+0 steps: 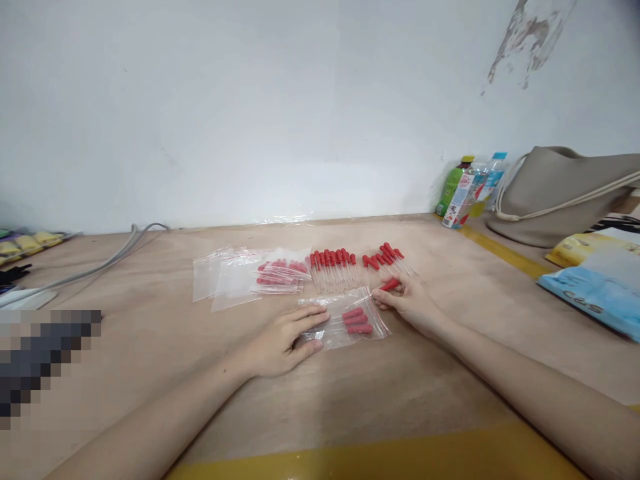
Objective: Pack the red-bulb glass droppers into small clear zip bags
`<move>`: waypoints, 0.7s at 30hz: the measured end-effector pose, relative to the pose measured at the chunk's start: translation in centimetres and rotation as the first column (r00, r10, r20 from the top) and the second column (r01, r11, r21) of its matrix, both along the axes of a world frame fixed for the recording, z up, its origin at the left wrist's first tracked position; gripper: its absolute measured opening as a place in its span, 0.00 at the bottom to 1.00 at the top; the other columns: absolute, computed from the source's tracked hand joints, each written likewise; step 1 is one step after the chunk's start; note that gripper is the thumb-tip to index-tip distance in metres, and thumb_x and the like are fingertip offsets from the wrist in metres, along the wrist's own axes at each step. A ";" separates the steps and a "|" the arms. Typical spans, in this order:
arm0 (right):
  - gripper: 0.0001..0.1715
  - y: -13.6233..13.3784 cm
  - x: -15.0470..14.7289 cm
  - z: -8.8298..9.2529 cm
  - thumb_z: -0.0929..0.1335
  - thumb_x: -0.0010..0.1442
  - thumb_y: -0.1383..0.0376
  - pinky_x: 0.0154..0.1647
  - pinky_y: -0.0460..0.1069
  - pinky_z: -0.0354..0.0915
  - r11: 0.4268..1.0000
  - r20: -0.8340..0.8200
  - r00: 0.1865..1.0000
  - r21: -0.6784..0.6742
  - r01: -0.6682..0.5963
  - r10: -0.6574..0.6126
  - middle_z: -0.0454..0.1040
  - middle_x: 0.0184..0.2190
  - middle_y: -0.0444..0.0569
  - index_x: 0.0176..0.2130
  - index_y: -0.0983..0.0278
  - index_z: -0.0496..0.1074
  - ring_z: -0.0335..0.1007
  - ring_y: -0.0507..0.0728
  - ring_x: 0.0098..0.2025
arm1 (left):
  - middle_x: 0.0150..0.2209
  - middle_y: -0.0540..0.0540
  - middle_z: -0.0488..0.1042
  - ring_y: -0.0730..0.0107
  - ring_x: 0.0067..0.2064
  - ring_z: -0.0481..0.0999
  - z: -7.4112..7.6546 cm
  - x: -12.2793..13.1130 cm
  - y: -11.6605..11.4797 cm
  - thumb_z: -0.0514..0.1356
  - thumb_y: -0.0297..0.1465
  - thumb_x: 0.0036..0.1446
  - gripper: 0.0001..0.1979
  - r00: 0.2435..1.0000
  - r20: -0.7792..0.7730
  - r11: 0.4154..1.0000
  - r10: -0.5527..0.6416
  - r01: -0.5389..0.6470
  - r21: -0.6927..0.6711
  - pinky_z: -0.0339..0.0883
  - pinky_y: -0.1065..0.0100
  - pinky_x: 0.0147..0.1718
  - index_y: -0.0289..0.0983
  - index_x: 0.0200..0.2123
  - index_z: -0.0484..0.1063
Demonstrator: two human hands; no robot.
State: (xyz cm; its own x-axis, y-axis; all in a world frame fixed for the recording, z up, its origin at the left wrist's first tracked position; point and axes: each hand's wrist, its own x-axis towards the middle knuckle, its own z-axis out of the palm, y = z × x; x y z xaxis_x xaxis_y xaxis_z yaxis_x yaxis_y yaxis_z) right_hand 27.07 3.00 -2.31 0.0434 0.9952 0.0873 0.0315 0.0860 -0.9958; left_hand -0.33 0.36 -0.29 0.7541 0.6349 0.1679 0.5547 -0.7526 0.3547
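My left hand (293, 337) lies with its fingers spread over the left end of a clear zip bag (333, 340), pressing it on the table. Inside that bag are several red-bulbed droppers (357, 320); their stems are hard to make out through the plastic. My right hand (407, 300) pinches one dropper (390, 285) by its red bulb, at the bag's red-striped right end. Just behind the bag lies a row of loose droppers (333, 263) with thin clear stems. A smaller loose group (385, 257) sits behind my right hand.
Filled bags (280, 277) are piled left of the droppers, beside flat zip bags (230, 283). A grey cable (110, 252) runs along the left. Bottles (457, 190), a grey bag (560, 193) and a blue packet (593, 300) stand or lie on the right. A wall closes the back.
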 end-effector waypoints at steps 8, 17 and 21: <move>0.30 1.1 2.5 -0.1 0.71 0.45 0.52 0.28 0.49 0.60 0.973 0.629 0.777 0.199 -0.114 -0.038 0.68 0.21 0.41 0.47 0.63 0.71 0.62 0.53 0.26 | 0.60 0.46 0.56 0.62 0.60 0.56 0.1 0.1 -0.1 0.50 0.38 0.61 0.23 1.000 -0.014 1.000 0.015 -0.015 -0.018 0.53 0.56 0.57 0.43 0.59 0.54; 0.26 0.7 3.4 0.0 0.70 0.47 0.62 0.28 0.46 0.62 0.929 0.386 0.873 0.093 -0.359 0.298 0.70 0.32 0.45 0.47 0.63 0.67 0.63 0.49 0.27 | 0.59 0.45 0.57 0.62 0.60 0.57 0.0 0.1 -0.1 0.50 0.37 0.61 0.23 1.000 0.004 1.000 0.004 -0.004 -0.007 0.54 0.55 0.56 0.44 0.59 0.54; 0.22 0.6 3.3 0.2 0.69 0.46 0.65 0.29 0.46 0.61 0.931 0.355 0.892 0.127 -0.343 0.280 0.69 0.32 0.45 0.43 0.63 0.65 0.63 0.48 0.28 | 0.60 0.45 0.57 0.62 0.60 0.56 0.0 0.1 -0.1 0.50 0.37 0.61 0.23 1.000 0.004 1.000 0.008 -0.008 -0.018 0.53 0.57 0.57 0.43 0.59 0.54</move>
State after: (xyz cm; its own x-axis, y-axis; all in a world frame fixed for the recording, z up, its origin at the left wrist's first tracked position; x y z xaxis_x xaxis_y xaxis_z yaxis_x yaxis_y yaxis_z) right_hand 30.37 3.59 -2.06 -0.3284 0.9180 0.2223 0.2918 0.3225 -0.9005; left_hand -0.23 0.24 -0.27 0.7484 0.6438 0.1594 0.5591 -0.7416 0.3707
